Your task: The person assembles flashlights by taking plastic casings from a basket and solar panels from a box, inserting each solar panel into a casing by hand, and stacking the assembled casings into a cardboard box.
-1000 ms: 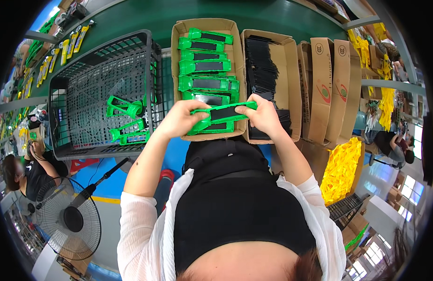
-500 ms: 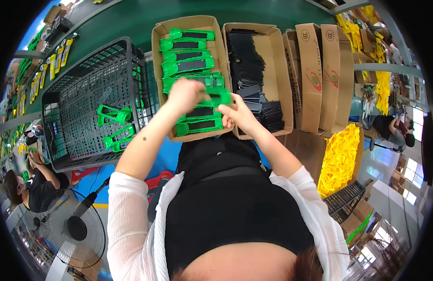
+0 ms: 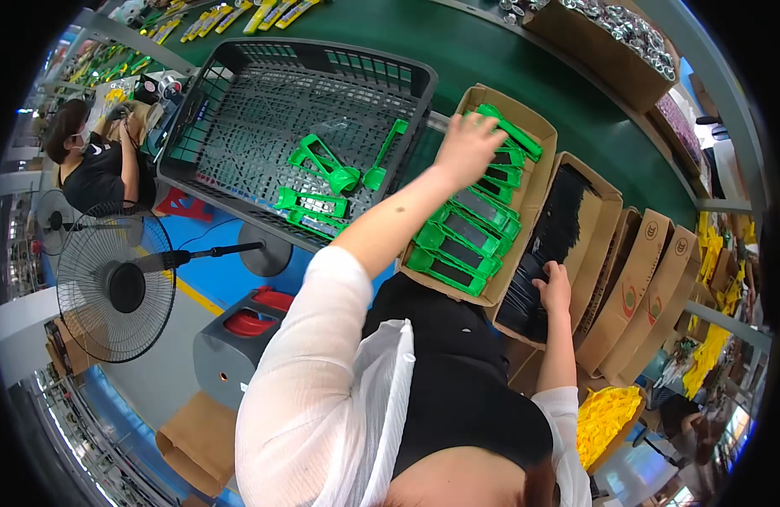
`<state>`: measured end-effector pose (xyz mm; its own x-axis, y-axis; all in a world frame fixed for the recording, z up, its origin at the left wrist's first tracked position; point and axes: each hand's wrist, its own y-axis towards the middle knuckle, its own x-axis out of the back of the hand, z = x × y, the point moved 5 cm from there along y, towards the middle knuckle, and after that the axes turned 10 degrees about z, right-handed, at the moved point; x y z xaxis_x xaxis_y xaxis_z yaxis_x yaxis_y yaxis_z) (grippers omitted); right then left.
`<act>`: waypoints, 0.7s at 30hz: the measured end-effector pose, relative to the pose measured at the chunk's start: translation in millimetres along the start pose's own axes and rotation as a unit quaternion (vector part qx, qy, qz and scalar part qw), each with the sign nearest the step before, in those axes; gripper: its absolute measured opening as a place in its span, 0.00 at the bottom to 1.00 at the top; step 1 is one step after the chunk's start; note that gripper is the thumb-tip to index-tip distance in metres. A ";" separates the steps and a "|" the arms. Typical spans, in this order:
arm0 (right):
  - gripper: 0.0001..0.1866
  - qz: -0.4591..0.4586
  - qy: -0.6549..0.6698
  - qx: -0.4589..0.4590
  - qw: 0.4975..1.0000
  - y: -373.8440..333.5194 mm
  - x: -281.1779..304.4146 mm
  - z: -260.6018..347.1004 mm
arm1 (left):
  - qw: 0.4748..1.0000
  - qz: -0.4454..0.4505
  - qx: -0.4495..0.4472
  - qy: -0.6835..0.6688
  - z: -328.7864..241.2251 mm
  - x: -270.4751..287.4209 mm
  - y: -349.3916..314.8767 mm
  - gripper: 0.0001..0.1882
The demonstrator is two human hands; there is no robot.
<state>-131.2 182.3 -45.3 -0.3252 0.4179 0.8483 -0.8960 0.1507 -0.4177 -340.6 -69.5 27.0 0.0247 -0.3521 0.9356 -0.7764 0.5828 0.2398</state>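
My left hand (image 3: pixel 472 150) is at the far end of a cardboard box (image 3: pixel 542 127), its fingers curled over a green plastic frame (image 3: pixel 518 137) that stands tilted on edge. Nearer to me in that box lie several more green frames (image 3: pixel 466 245) with flat black inserts, set in a row. To the right, a second cardboard box (image 3: pixel 598 221) holds a stack of thin black plates (image 3: pixel 557 221). My right hand (image 3: pixel 556 291) reaches over the near part of these plates, thumb and fingers apart, with nothing visible between them.
A black plastic crate (image 3: pixel 238 182) with a few loose green frames (image 3: pixel 324 165) stands at the left. Upright cardboard cartons (image 3: pixel 639 287) are at the right, beside a box of yellow parts (image 3: pixel 605 422). A fan (image 3: pixel 124 287) and another person (image 3: pixel 103 160) are at far left.
My view has turned, shifting the boxes rightward. My hands, together on a green frame before, have parted: the left went to the box's far end, the right over to the black plates.
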 end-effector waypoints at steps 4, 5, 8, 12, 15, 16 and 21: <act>0.12 0.064 -0.057 -0.045 0.995 1.8 -3.5 -1.2 | 0.971 -0.082 0.193 -0.117 100.4 73.1 -60.5 0.10; 0.12 0.025 -0.018 -0.047 0.998 -0.1 -2.1 -1.6 | 0.959 0.021 0.275 -0.067 130.4 70.1 -84.4 0.13; 0.13 -0.058 0.038 -0.038 0.997 -4.4 5.0 4.0 | 0.854 0.356 0.376 0.046 157.2 46.8 -155.3 0.41; 0.13 -0.076 0.345 -0.009 0.935 -4.4 18.7 36.6 | 0.893 0.284 0.350 0.004 166.7 31.8 -194.4 0.25; 0.10 -0.021 0.518 0.001 0.855 -13.3 41.5 84.2 | 0.931 -0.073 0.335 -0.124 129.9 115.4 -182.5 0.10; 0.10 0.007 0.568 0.029 0.822 -12.9 43.6 96.7 | 0.838 -0.181 0.349 -0.379 133.3 120.2 -192.7 0.11; 0.07 0.140 0.757 0.086 0.632 -22.9 50.4 163.0 | 0.251 -0.206 0.266 -0.908 70.0 66.7 -192.6 0.07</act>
<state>-176.4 53.9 60.1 0.0680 0.8050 -0.5894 -0.9292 -0.1639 -0.3311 -233.5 -256.5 25.1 0.2182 -0.3378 -0.9156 -0.9297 0.2134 -0.3003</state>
